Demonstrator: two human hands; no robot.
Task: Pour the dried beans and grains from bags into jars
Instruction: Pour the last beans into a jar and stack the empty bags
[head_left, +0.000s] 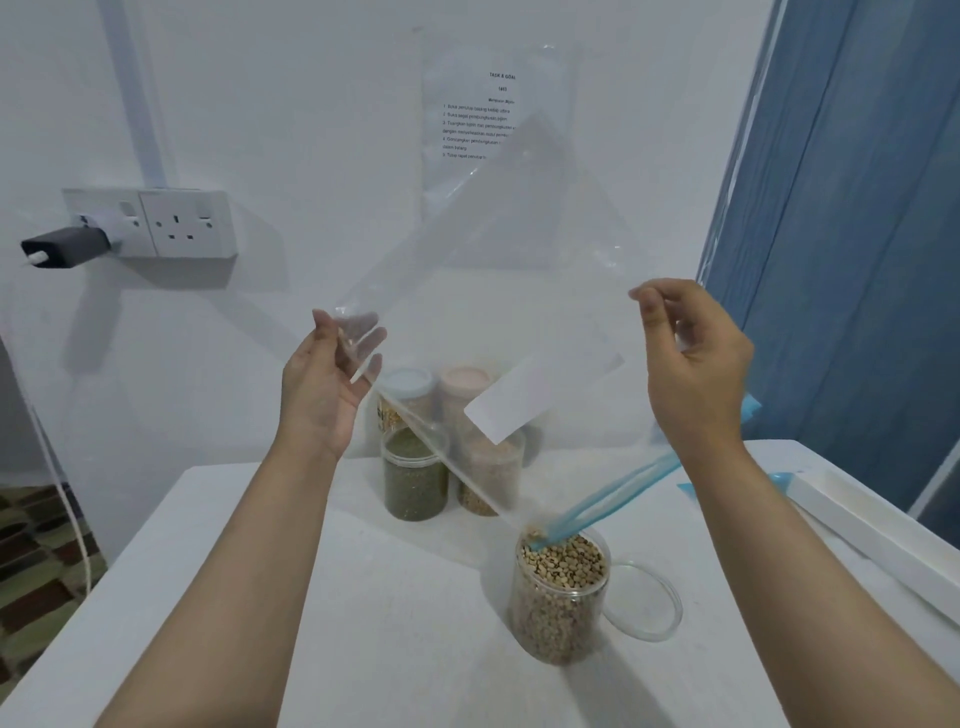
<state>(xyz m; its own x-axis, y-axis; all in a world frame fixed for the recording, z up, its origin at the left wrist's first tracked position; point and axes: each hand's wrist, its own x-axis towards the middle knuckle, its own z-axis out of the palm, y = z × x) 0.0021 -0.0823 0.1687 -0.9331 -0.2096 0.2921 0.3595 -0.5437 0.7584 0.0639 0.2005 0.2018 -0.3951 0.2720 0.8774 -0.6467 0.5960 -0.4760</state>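
Both hands, left hand (332, 384) and right hand (693, 358), pinch upended zip bag (498, 291); keep blue zip mouth (597, 506) over bean jar (563, 587), shake gently.

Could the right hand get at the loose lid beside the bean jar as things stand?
Probably not at once: the right hand pinches the clear bag up high. The lid lies uncovered on the table, right of the bean jar.

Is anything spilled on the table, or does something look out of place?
No spill shows on the white table. The clear bag, held up by both hands, looks empty, its blue zip mouth dipping into the open jar of beans. That jar's lid lies beside it, so it is not yet closed.
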